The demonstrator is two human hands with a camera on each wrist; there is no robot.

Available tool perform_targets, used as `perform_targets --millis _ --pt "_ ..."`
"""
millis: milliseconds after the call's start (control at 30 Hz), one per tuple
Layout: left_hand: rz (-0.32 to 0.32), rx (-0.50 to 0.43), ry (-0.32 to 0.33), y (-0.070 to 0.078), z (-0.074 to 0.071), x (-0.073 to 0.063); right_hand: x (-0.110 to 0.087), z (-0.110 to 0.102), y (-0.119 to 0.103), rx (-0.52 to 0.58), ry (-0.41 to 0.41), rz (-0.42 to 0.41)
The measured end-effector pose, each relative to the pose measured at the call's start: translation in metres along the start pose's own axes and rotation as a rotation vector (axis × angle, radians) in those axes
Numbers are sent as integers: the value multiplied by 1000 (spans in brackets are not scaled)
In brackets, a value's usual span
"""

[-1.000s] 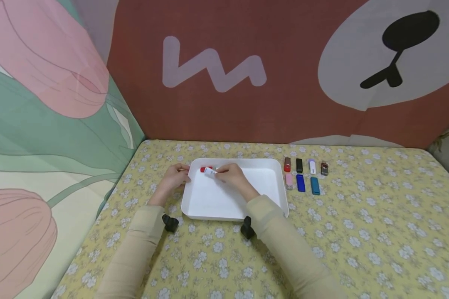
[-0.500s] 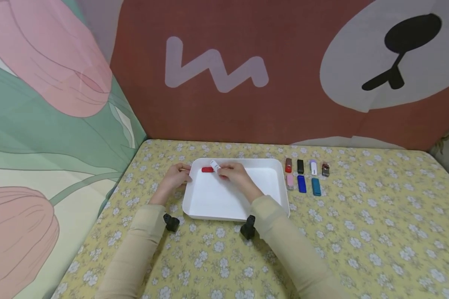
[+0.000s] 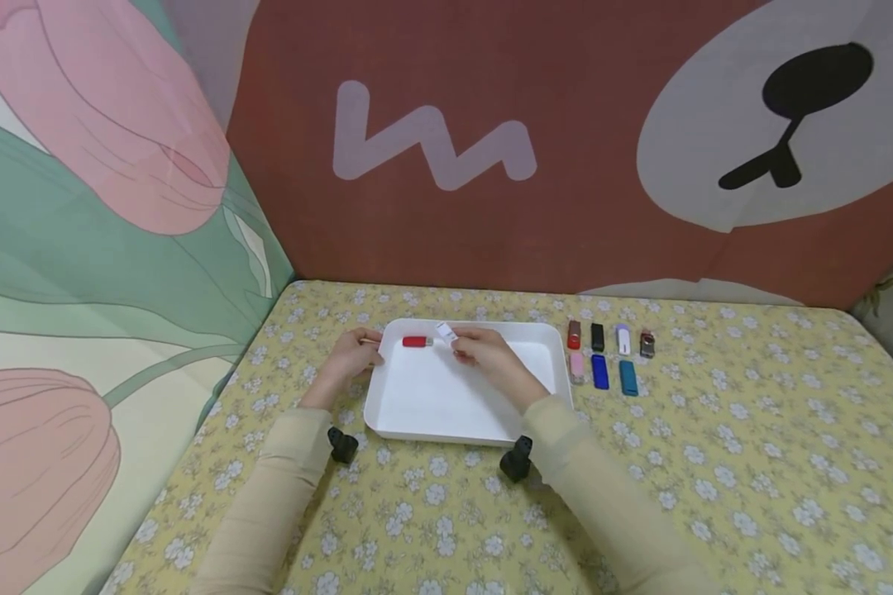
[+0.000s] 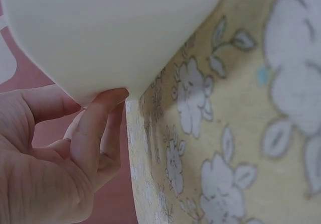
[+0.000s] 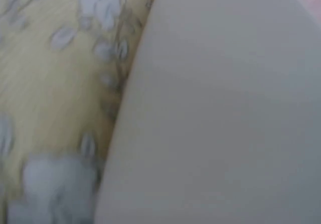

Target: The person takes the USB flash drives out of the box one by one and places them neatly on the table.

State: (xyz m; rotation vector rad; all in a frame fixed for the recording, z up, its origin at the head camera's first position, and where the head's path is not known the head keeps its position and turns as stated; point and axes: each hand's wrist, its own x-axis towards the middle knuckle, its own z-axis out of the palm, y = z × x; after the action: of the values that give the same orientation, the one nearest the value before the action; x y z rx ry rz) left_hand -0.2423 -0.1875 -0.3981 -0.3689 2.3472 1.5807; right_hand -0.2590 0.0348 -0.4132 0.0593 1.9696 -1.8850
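In the head view, a white tray (image 3: pixel 446 405) lies on the flowered cloth. My left hand (image 3: pixel 348 361) is at its left side; in the left wrist view the thumb and fingers of that left hand (image 4: pixel 60 153) grip the edge of the tray (image 4: pixel 115 33). Over the back part of the tray, my right hand (image 3: pixel 487 354) pinches a small white USB stick (image 3: pixel 445 331), tilted. Left of it, a red USB stick (image 3: pixel 415 341) with a metal plug lies in the tray's back left. The right wrist view shows the tray wall (image 5: pixel 210 113) but not the hand.
Right of the tray, several USB sticks lie in two rows, among them a black one (image 3: pixel 598 336), a pink one (image 3: pixel 576 367), a blue one (image 3: pixel 599 372) and a teal one (image 3: pixel 628 378). A printed backdrop (image 3: pixel 432 240) stands behind the table.
My right hand has drawn the white USB stick to the right, off the red one, and turned it. The red USB stick now shows its plug. My left hand stays at the tray edge.
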Motion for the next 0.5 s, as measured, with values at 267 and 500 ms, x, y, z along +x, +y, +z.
perform_targets --millis 267,500 --pt "-2 22 15 0 0 1 -13 -25 -8 84 -10 33" --pt "0 18 8 1 0 -1 -23 -47 -13 80 -69 -26"
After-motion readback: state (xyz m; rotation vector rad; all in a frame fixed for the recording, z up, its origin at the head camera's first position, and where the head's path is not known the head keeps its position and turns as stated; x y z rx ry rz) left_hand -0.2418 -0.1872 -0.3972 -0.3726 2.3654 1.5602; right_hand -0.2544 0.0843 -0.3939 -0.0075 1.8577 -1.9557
